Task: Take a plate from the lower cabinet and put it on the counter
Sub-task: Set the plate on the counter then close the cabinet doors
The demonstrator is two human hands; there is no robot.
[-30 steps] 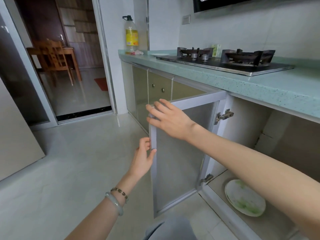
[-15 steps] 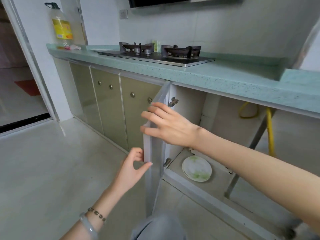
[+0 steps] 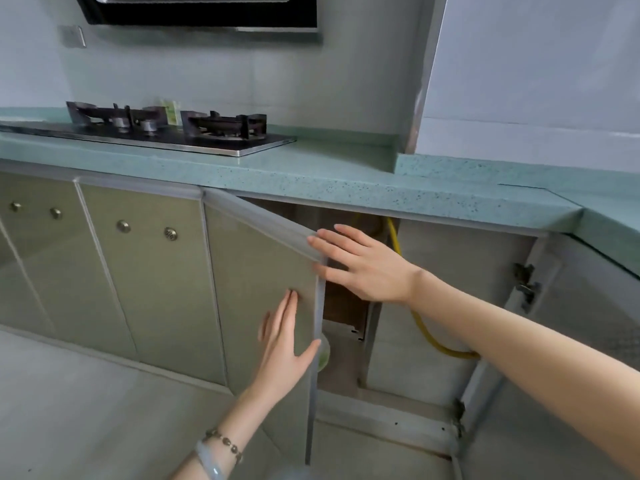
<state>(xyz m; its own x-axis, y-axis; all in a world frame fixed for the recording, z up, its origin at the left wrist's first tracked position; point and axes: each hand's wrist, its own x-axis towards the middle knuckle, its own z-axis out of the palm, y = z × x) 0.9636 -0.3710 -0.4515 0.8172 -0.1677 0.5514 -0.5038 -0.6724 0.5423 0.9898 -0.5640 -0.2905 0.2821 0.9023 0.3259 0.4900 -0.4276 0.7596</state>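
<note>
1. The left hand (image 3: 282,344) lies flat and open against the outer face of the cabinet door (image 3: 256,289), fingers spread, thumb hooked at the door's free edge; it grips nothing.
2. The right hand (image 3: 363,265) is open too, its fingers laid over the top free corner of the same door, resting on the frame rather than closed round it.
3. The door stands part-way ajar, hinged on its left side, and its free edge hides most of the opening behind it.
4. The plate (image 3: 323,353) sits inside the lower cabinet on the cabinet floor, just behind the door's edge; only a thin sliver of its pale rim with a touch of green shows (the rest is covered by the door and the left thumb).
5. A yellow hose (image 3: 429,337) runs down the back of the cabinet to the right of the plate, apart from it.
6. The table (image 3: 346,174) above is bare to the right of the gas stove (image 3: 162,131), which looks like the obvious landing spot.
7. Progress, as I judge it: very little is done. The cabinet is accessible, but the plate is untouched.
8. Left to do: clear the door out of the way, reach in, take the plate, lift it out past the door edge and set it on the table.
</note>
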